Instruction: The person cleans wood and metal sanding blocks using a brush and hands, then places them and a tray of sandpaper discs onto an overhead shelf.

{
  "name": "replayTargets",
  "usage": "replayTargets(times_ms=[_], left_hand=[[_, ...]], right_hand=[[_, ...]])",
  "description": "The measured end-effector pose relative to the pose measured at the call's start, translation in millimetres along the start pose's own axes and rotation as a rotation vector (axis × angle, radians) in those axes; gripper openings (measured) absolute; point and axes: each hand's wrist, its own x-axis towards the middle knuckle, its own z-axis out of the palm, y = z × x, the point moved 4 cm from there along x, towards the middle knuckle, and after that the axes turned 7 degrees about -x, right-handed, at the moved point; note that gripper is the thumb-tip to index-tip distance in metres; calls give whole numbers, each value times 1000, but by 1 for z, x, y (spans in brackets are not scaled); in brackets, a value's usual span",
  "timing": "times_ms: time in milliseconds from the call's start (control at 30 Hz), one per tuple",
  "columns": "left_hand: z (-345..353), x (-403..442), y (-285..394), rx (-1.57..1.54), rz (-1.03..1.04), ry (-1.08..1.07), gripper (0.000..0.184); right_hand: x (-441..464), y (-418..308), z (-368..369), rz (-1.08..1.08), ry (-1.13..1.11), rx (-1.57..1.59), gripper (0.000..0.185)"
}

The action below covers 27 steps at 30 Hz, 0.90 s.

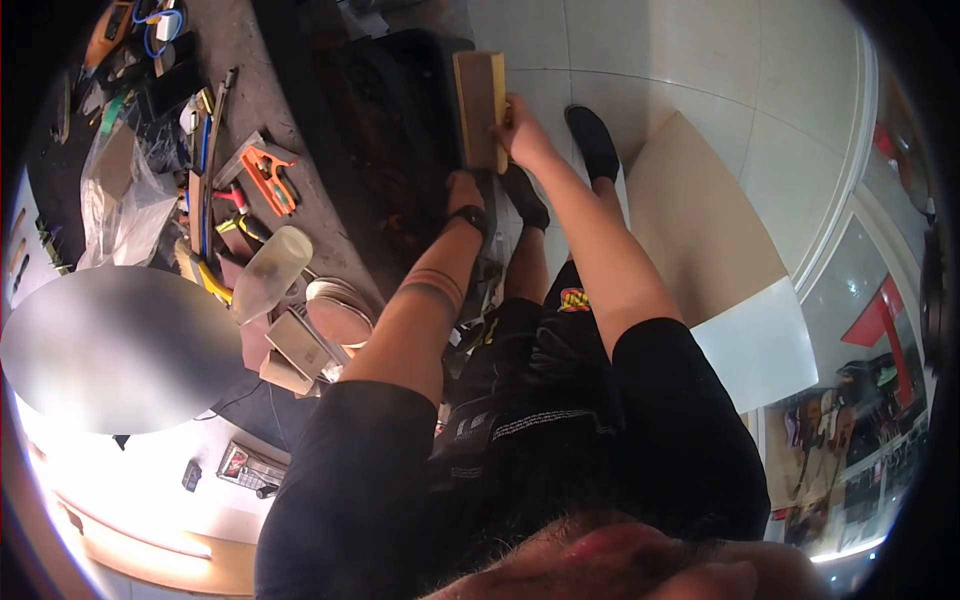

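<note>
The right hand (520,135) grips the near-side edge of a flat rectangular block (482,112), brown on its face with yellow edges; the block is held raised, to the left of that hand. The left hand (463,188) is located just beside the block's lower end; its finger position, and whether it contacts the block, cannot be determined. A dark band (470,215) is fitted at the left wrist. To the left of the left hand stands a grey workbench (240,45), carrying an orange tool (268,182), a translucent container (273,270) and a stack of round discs (340,308). To the right of the right forearm is a large beige panel (700,200). One dark shoe (592,140) is to the right of the right hand.
</note>
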Motion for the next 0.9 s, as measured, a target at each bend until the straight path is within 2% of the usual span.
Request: replayTargets(times_ms=[100, 133, 200, 300, 367, 433, 467, 533, 633, 667, 700, 767, 833, 900], left_hand=[[15, 1, 11, 21, -44, -70, 36], [21, 5, 14, 44, -75, -34, 34], [31, 9, 20, 86, -134, 32, 53], [17, -1, 11, -62, -192, 77, 46], [7, 2, 3, -176, -214, 6, 39], [1, 4, -4, -279, -197, 5, 41], [3, 5, -3, -288, -167, -2, 40], [-12, -6, 5, -382, -77, -5, 36], [-68, -58, 25, -629, 203, 2, 30], [-92, -80, 31, -709, 303, 12, 28], [-115, -97, 36, -777, 387, 35, 26], [-152, -125, 53, -901, 509, 121, 24], [-153, -120, 90, -1029, 645, 272, 31], [-181, -231, 24, -1200, 509, 305, 39]], right_hand=[[32, -26, 27, 153, 38, -199, 64], [39, -33, 37, 150, 0, -210, 66], [45, -41, 62, 148, -83, -235, 71], [37, -19, 124, -5, -561, -523, 64], [28, 15, 145, -110, -843, -779, 57], [7, -3, 107, -52, -833, -863, 48], [-18, -25, 67, 51, -682, -808, 42], [-39, -4, 9, 87, -349, -544, 43], [-67, 18, -73, 205, -32, -588, 36], [-55, 72, -85, 192, -102, -703, 34], [-69, 48, -103, 385, -247, -556, 33], [-91, 11, -121, 512, -390, -565, 34], [-106, -1, -134, 476, -415, -573, 33], [-110, -24, -144, 348, -428, -618, 33]])
